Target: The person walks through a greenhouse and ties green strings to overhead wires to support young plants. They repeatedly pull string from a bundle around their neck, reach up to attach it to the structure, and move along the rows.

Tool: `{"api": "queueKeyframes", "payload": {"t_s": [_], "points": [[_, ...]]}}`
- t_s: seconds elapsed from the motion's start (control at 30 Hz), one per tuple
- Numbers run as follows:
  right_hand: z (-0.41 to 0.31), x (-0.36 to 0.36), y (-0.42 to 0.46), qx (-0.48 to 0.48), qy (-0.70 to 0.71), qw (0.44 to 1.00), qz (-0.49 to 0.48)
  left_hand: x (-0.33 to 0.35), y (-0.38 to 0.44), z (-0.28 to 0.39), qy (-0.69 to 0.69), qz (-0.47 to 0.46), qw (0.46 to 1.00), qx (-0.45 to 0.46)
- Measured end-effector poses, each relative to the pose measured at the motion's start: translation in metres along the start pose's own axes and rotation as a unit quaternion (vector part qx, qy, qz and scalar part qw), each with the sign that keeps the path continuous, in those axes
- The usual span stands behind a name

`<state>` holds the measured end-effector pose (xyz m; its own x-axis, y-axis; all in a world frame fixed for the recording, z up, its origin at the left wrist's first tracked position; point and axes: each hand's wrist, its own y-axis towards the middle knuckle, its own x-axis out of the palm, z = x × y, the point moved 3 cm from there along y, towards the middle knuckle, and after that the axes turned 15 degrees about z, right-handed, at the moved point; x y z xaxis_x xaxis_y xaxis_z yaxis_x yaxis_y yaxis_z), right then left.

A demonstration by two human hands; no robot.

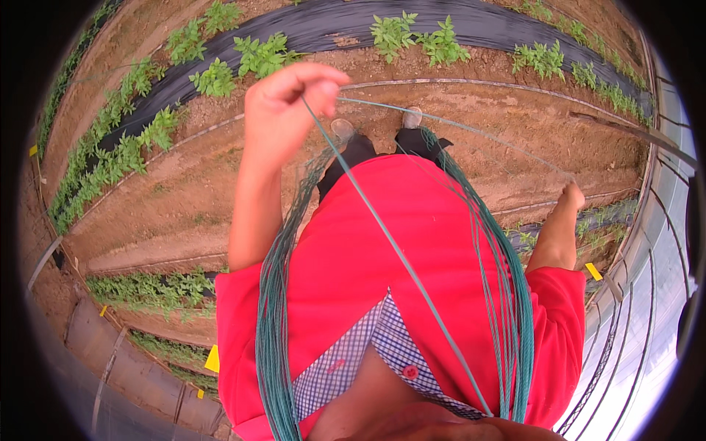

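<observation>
My left hand is raised in front of me, slightly blurred, its fingers pinched on a thin green twine. One length of that twine runs back from the fingers to my neck. Another stretches, slightly bowed, across to my right hand, which is held far out to the side and gripping it. The right fingertips are too small to make out. A bundle of green twine strands hangs around my neck, falling down both sides of my red shirt to near my legs.
Rows of leafy green plants grow beside black plastic mulch. A thin hose follows the bed along the bare soil path. Yellow cards hang by the rows. At right are a pole and a plastic-covered greenhouse wall.
</observation>
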<state>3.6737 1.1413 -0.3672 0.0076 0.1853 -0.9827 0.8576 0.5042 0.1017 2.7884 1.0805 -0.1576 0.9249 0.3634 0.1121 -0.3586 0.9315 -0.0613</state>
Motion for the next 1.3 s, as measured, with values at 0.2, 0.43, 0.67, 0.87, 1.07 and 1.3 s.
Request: {"api": "queueKeyframes", "payload": {"t_s": [0.2, 0.43, 0.67, 0.87, 1.07, 1.3], "points": [[-0.039, -0.079, 0.027, 0.033, 0.209, 0.974, 0.081, -0.060, 0.015, -0.164, 0.053, 0.176, 0.958, -0.221], [-0.260, -0.175, -0.135, -0.135, 0.437, 0.831, -0.316, -0.016, 0.035, -0.177, 0.466, 0.035, 0.872, -0.144], [-0.367, -0.201, -0.356, -0.502, 0.357, 0.617, -0.490, 0.210, 0.009, -0.056, 0.064, -0.210, 0.971, -0.098], [-0.365, -0.188, -0.255, -0.533, 0.377, 0.629, -0.423, 0.135, 0.028, -0.013, 0.222, 0.060, 0.970, -0.077], [-0.333, -0.193, -0.132, -0.436, 0.318, 0.808, -0.236, -0.034, 0.020, 0.001, 0.060, 0.378, 0.924, 0.010], [-0.353, -0.238, -0.170, -0.609, 0.191, 0.768, -0.049, -0.061, 0.034, 0.011, 0.032, 0.363, 0.930, 0.052]]}}
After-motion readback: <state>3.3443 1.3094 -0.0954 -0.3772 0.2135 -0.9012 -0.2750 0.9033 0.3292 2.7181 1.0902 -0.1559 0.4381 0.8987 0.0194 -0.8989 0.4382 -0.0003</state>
